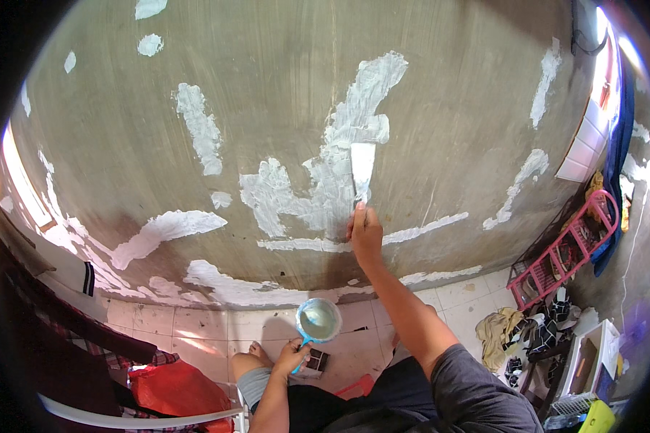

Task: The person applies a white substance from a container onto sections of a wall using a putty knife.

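– Above the dipper (338,324), what is held against the wall (267,50)?

– Scraper (362,171), up and slightly right of the dipper. Its lower end is grasped by the right grip (366,226), fingers curled round; handle mostly hidden. Blade is laid over the white patch (339,162); whether the whole edge is in contact cannot be told.

– Left grip (292,356)?

– Clenched round the dipper's blue handle, just below the bowl. Pale paste (317,316) is seen inside. Dipper's height over the floor tiles (202,322) cannot be judged.

– Handling, scraper?

– Judged light. Blade probably thin, a bit springy. Best held close to the blade's base, so the edge angle can be controlled. Could be made slippery by smears.

– Dipper?

– Likely light plastic, weighted by the paste. Best taken by the handle, near the bowl; more twist would be felt farther out. Should be kept level.

– Paste?

– Expected soft and sticky, easily spread.

– Surroundings?

– Pink rack (556,260) is seen well right of the dipper; red cloth (177,393) is seen below and left of it.
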{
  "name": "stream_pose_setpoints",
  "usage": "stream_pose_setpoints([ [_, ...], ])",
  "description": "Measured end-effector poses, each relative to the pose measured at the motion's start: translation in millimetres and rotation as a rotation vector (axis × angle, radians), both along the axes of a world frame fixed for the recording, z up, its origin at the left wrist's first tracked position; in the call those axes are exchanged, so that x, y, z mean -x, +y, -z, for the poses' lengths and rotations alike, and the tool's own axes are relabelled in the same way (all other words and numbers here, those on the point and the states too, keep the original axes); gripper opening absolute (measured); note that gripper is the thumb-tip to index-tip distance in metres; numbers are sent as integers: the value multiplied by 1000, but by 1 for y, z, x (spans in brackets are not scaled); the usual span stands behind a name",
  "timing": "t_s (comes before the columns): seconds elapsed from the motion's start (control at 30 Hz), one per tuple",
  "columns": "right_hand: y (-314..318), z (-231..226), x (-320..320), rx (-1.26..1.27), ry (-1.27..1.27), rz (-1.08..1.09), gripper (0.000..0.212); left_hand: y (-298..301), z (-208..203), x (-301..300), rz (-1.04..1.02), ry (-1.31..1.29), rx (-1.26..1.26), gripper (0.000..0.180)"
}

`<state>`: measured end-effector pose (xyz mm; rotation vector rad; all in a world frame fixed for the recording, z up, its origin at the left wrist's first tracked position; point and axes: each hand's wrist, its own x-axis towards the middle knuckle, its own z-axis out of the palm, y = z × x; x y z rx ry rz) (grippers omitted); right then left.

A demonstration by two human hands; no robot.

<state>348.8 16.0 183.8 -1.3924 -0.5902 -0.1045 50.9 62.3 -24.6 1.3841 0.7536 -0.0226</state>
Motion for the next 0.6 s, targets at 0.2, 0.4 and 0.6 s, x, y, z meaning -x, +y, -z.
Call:
stream_pose_setpoints([
  [0.2,5,-42,-23,-161,-2,34,43,1,6,3,18,-9,-30,26],
  [0.4,-2,-2,-31,66,84,-22,44,1,4,-4,8,-16,18,27],
  [0.6,-13,-9,-17,28,23,27,46,-1,2,1,34,47,-41,20],
])
